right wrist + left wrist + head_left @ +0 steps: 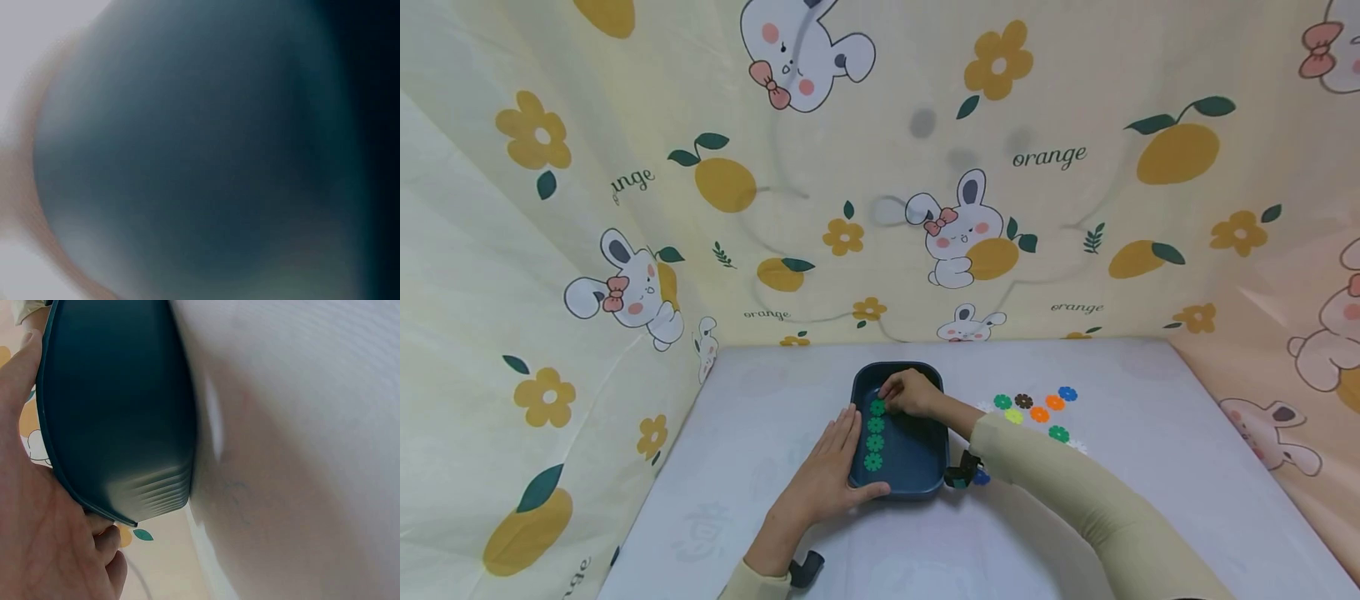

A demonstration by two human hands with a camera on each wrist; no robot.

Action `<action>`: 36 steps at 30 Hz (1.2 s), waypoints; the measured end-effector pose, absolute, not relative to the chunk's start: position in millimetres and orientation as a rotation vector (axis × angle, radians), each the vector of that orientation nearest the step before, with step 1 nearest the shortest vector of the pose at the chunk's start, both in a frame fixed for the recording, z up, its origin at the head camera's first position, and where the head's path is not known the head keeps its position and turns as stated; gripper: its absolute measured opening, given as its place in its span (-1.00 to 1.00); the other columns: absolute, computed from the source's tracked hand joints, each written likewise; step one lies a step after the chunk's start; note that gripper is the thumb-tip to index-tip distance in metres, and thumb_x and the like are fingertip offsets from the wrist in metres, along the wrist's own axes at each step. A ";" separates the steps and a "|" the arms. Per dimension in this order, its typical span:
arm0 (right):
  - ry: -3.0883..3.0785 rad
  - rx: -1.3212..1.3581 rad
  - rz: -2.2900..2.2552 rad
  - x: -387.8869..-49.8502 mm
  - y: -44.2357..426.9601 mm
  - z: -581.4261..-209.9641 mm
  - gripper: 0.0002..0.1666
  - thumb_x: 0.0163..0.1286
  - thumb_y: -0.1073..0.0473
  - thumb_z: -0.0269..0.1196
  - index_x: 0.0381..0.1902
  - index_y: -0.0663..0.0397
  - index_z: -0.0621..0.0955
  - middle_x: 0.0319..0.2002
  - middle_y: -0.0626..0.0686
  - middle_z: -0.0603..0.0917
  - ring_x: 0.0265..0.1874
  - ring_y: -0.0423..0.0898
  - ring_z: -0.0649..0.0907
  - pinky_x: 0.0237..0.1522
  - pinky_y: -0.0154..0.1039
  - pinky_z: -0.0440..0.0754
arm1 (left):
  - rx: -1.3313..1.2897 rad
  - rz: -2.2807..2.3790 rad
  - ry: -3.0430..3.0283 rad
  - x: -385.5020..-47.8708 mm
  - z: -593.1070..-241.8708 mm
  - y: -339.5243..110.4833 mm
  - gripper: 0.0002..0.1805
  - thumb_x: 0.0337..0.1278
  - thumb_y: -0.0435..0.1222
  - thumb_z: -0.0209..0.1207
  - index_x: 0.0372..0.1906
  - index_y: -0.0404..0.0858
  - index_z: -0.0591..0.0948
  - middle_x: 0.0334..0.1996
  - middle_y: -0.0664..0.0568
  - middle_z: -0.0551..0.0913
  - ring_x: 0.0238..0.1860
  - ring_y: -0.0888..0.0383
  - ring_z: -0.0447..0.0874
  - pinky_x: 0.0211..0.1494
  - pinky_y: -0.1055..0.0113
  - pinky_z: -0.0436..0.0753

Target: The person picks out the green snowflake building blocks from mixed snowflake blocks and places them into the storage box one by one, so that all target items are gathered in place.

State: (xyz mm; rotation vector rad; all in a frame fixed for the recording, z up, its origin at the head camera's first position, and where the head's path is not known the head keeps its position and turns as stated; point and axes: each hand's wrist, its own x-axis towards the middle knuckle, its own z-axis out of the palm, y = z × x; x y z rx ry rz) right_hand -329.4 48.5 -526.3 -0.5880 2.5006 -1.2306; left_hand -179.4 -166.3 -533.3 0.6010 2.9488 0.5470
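A dark blue, round-cornered plastic tray [917,462] sits on a flat white table [767,400]. In it, four green flower-shaped pieces [875,443] make a row along the left side. The bare left hand [831,475] is on the tray's left rim, its thumb by the near edge. The bare right hand [912,394] is in the tray, at the far end of the row. Its arm [1045,467] goes over the right rim. To the right, loose flower-shaped pieces of many colours [1039,414] lie on the table. A yellow printed cloth [880,125] hangs behind the table and on both sides.
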 end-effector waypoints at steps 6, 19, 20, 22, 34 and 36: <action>2.489 -0.610 -1.225 -326.0 51.1 -526.2 -0.75 0.36 0.45 0.44 -0.01 0.28 0.79 -0.11 0.16 0.85 -0.11 -0.02 0.82 -0.11 -0.17 0.84 | 0.609 0.559 2.945 -179.5 -534.3 -165.2 0.36 0.22 0.50 0.19 0.77 -0.25 -0.12 0.78 -0.03 -0.22 0.77 0.04 -0.30 0.78 -0.01 -0.07; 2.440 -0.872 -1.291 -324.7 89.7 -496.5 -0.70 0.49 0.35 0.39 0.13 0.31 0.74 0.05 0.27 0.81 0.03 0.06 0.82 0.08 -0.13 0.82 | 0.591 0.576 2.928 -179.6 -533.9 -163.3 0.37 0.22 0.49 0.21 0.77 -0.24 -0.14 0.78 -0.03 -0.24 0.77 0.04 -0.31 0.78 -0.01 -0.08; 2.442 -0.884 -1.302 -324.1 96.2 -492.1 -0.70 0.50 0.34 0.38 0.14 0.28 0.74 0.05 0.26 0.81 0.04 0.05 0.81 0.11 -0.12 0.81 | 0.585 0.580 2.928 -179.6 -534.1 -163.4 0.37 0.22 0.49 0.21 0.77 -0.24 -0.14 0.78 -0.02 -0.25 0.77 0.04 -0.31 0.78 -0.02 -0.07; 2.457 -0.877 -1.317 -321.3 110.4 -483.5 -0.70 0.51 0.33 0.38 0.15 0.23 0.75 0.05 0.25 0.82 0.05 0.04 0.81 0.16 -0.08 0.80 | 0.572 0.582 2.928 -179.6 -534.1 -163.4 0.38 0.21 0.49 0.22 0.78 -0.22 -0.15 0.78 -0.01 -0.25 0.77 0.04 -0.31 0.78 -0.02 -0.07; 2.687 -0.580 -1.247 -289.9 201.4 -478.4 -0.72 0.52 0.23 0.41 0.14 0.09 0.76 0.04 0.11 0.81 0.04 0.08 0.78 0.15 0.01 0.80 | 0.536 0.572 2.954 -178.1 -533.7 -163.4 0.39 0.18 0.50 0.24 0.78 -0.22 -0.12 0.78 0.00 -0.23 0.77 0.05 -0.29 0.78 -0.01 -0.05; 2.721 -0.533 -1.218 -283.1 213.0 -484.1 -0.73 0.52 0.22 0.40 0.13 0.10 0.76 0.01 0.10 0.81 0.02 0.07 0.76 0.14 0.01 0.80 | 0.534 0.565 2.958 -177.9 -533.6 -163.5 0.39 0.17 0.51 0.23 0.78 -0.21 -0.13 0.79 0.00 -0.23 0.77 0.06 -0.29 0.78 0.00 -0.05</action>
